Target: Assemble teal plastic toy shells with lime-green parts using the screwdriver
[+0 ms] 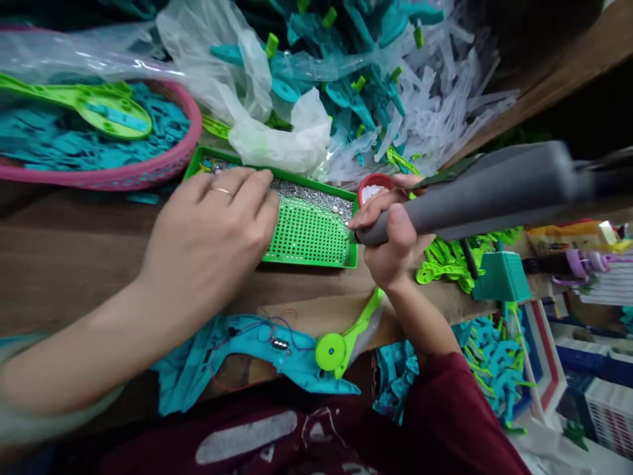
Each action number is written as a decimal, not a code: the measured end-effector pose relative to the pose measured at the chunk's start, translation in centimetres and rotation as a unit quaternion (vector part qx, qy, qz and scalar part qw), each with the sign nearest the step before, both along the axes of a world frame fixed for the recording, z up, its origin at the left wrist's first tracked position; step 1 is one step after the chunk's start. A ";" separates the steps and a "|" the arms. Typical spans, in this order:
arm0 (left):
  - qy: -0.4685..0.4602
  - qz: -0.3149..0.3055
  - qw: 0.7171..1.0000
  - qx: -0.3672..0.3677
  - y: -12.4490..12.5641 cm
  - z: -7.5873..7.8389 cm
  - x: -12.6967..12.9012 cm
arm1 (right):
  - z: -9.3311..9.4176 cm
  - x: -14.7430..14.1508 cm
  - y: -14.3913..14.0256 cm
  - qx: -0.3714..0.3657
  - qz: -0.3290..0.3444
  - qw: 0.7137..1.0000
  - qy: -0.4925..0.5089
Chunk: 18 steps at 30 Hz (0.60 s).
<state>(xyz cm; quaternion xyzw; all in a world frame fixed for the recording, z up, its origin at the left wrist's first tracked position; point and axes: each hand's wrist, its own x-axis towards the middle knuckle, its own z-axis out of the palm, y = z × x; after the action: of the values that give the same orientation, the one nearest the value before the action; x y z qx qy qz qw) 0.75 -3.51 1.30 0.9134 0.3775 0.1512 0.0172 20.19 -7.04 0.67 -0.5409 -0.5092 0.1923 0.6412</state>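
The left hand (210, 241) lies palm down, fingers loosely curled, on the near left part of the green tray (306, 234) on the desk (64, 251), holding nothing that shows, while the right hand (393, 227) is closed around the grey screwdriver (475, 191), its tip at the tray's right edge. A shove from either hand could slide the light tray and spill the small silver screws (311, 196) heaped along its far side, or knock the red cap (373, 186) just beyond. No brand, label or writing can be read anywhere.
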 end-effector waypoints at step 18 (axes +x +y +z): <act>-0.098 -0.272 0.956 0.043 -14.6 -7.9 1.8 | -4.3 1.2 -0.2 0.023 0.019 0.999 0.030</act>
<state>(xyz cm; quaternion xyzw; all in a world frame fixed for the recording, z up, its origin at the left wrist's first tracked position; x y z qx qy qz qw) 2.56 -18.08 -6.64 0.9622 0.1041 0.2456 0.0551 21.43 -7.20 -3.60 -0.5108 -0.5042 0.2084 0.6644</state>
